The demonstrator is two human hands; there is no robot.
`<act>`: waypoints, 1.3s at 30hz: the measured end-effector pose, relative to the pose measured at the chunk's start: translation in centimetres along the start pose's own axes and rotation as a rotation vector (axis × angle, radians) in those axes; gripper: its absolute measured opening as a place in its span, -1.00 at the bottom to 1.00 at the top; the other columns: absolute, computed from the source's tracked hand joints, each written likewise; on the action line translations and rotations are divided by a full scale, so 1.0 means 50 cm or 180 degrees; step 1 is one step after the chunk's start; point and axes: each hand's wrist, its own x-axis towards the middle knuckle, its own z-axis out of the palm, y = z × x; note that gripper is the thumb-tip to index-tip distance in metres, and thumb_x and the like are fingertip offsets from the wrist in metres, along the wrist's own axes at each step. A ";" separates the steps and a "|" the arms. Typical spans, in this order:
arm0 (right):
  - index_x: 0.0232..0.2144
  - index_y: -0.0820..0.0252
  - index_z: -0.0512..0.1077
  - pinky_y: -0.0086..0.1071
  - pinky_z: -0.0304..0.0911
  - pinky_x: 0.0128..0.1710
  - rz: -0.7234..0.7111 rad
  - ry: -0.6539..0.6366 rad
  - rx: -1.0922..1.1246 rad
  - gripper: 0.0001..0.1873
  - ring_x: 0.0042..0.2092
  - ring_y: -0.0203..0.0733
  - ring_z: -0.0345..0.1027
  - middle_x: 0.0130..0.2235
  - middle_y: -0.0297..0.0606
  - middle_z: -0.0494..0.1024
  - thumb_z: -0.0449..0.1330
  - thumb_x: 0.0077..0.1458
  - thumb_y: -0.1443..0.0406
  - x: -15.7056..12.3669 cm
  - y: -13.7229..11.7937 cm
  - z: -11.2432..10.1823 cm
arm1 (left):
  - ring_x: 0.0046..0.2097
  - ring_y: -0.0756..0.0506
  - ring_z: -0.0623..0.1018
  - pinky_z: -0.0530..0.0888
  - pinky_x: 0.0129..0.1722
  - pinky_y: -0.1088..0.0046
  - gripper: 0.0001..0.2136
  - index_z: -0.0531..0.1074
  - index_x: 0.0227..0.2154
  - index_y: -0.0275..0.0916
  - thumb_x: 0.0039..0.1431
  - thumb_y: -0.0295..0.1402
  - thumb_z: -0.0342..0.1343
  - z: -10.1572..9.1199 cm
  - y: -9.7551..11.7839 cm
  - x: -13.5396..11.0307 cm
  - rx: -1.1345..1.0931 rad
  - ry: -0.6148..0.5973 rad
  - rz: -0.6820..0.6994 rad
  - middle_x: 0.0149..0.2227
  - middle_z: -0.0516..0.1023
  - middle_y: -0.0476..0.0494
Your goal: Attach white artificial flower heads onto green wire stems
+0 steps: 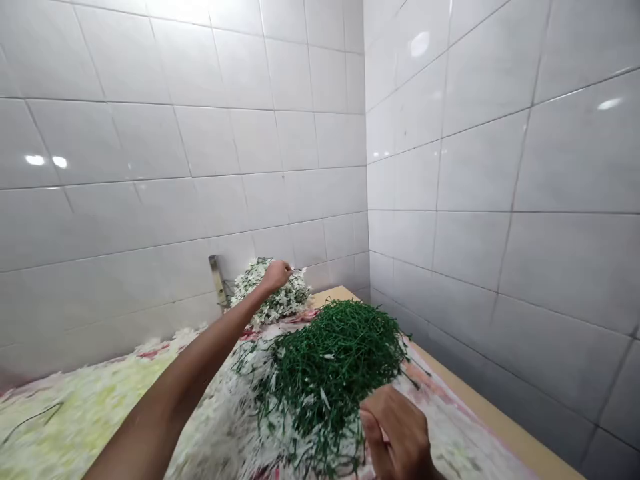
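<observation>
Left hand (276,273) reached the far heap of white, green-stemmed blossoms (283,301) against the tiled wall (150,200), grip closed at its top. Right hand (395,433) curled beside the dark green stalk mound (335,360); grip unclear. Judged: pinch few, lift straight, spare the heap.

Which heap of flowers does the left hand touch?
The small white flower heap against the back wall, behind the green strand heap; the left hand rests on its top.
</observation>
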 end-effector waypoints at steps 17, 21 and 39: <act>-0.34 0.24 0.40 -0.40 0.44 -0.39 0.0370 0.0590 -0.0331 -0.65 -0.16 -0.22 0.34 -0.13 -0.14 0.25 0.04 -0.04 0.70 0.005 -0.009 -0.008 | -0.13 -0.14 0.52 0.39 -0.15 0.34 -0.72 0.51 -0.17 -0.25 0.25 -0.22 -0.01 0.061 0.078 -0.012 0.0542 -0.0611 0.1403 -0.13 0.57 -0.21; -0.42 0.21 0.37 -0.40 0.36 -0.43 0.0417 0.0678 -0.0435 -0.67 -0.26 -0.27 0.28 -0.21 -0.21 0.27 0.04 -0.05 0.69 0.008 -0.015 -0.010 | -0.27 -0.08 0.54 0.39 -0.30 0.43 -0.76 0.54 -0.22 -0.17 0.20 -0.20 0.04 0.082 0.088 -0.098 0.0377 -0.1395 0.1755 -0.21 0.62 -0.10; -0.45 0.16 0.31 -0.33 0.25 -0.41 0.0512 0.0826 -0.0333 -0.69 -0.35 -0.25 0.23 -0.36 -0.28 0.30 0.02 -0.04 0.65 0.014 -0.011 -0.007 | -0.43 -0.03 0.44 0.33 -0.43 0.46 -0.74 0.45 -0.45 -0.32 0.10 -0.18 0.11 0.053 -0.004 -0.139 -0.0810 -0.1844 0.1093 -0.45 0.50 -0.12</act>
